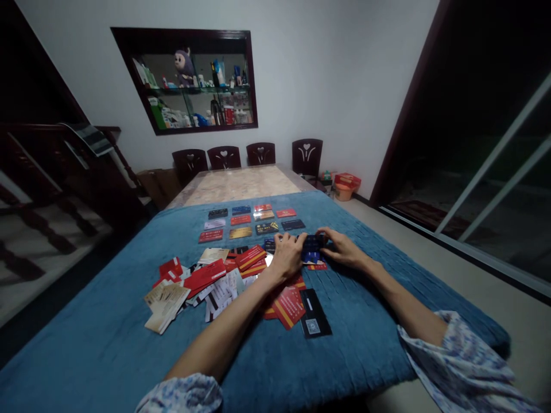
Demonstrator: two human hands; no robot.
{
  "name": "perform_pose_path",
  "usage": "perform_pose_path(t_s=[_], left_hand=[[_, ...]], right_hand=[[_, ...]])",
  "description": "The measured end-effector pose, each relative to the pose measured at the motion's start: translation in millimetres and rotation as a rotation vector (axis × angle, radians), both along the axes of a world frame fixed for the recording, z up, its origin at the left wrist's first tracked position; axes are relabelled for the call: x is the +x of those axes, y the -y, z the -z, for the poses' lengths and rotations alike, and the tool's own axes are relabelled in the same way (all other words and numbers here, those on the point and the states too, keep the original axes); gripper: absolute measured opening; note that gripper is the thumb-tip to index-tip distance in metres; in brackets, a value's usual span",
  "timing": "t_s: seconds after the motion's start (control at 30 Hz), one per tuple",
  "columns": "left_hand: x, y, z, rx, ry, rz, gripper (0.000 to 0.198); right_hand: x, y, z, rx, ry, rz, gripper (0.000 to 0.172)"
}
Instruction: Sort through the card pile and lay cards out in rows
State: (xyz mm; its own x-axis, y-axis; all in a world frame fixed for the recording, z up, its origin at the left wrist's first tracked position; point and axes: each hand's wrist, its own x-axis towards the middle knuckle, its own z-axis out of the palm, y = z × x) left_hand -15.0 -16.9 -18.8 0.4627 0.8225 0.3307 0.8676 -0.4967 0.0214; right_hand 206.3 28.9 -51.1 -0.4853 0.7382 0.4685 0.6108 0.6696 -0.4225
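Note:
Dark blue cards (313, 243) stand between my two hands, above the heap's right end. My right hand (344, 248) pinches their right edge between thumb and fingers. Curled fingers of my left hand (289, 253) close at their left edge, and this hand hides part of the heap. Another dark blue card (269, 245) shows just left of my left fingers. Below my hands lie a red card with yellow stripes (289, 307) and a long black card with a square code (315, 314). Left of my left forearm spread red cards (206, 276), white cards (221, 295) and beige cards (169, 307), overlapping.
Beyond my hands, cards lie in rows, among them a gold card (240, 232) and a black card (267, 228). A blue cloth (107, 298) covers the near table; the bare marble top (241, 182) continues behind it. Dark chairs (307, 156) stand at the far end.

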Motion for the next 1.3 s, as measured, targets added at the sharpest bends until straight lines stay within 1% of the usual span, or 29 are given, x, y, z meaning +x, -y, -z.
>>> perform_pose_path(t_s=[0.13, 0.33, 0.53, 0.7, 0.83, 0.97, 1.07, 1.3], left_hand=[[-1, -1, 0.1, -0.006, 0.025, -0.010, 0.051], [0, -1, -0.7, -0.059, 0.042, -0.040, 0.054], [-2, -1, -4.9, -0.100, 0.074, -0.053, 0.048], [-6, -3, -10.6, -0.171, 0.091, -0.037, 0.042], [-8, -5, -12.4, -0.223, 0.089, -0.043, 0.036], [-9, -6, -11.7, -0.201, 0.065, -0.064, 0.036], [-9, -6, -12.1, -0.190, 0.078, -0.056, 0.037], [-9, -4, -15.4, -0.255, 0.074, -0.057, 0.031]], right_hand=[[-1, 2, -2.1, 0.009, 0.000, 0.000, 0.048], [-2, 2, -1.5, 0.037, 0.009, -0.026, 0.049], [-1, -1, 1.2, 0.033, 0.070, -0.037, 0.052], [0, 1, -1.4, 0.016, 0.131, -0.036, 0.052], [1, 1, -0.8, 0.000, 0.156, -0.036, 0.052], [2, -1, 1.7, 0.022, 0.131, -0.036, 0.051], [3, -3, 3.9, 0.042, 0.122, -0.053, 0.050], [3, -3, 5.0, 0.016, 0.137, -0.073, 0.049]])
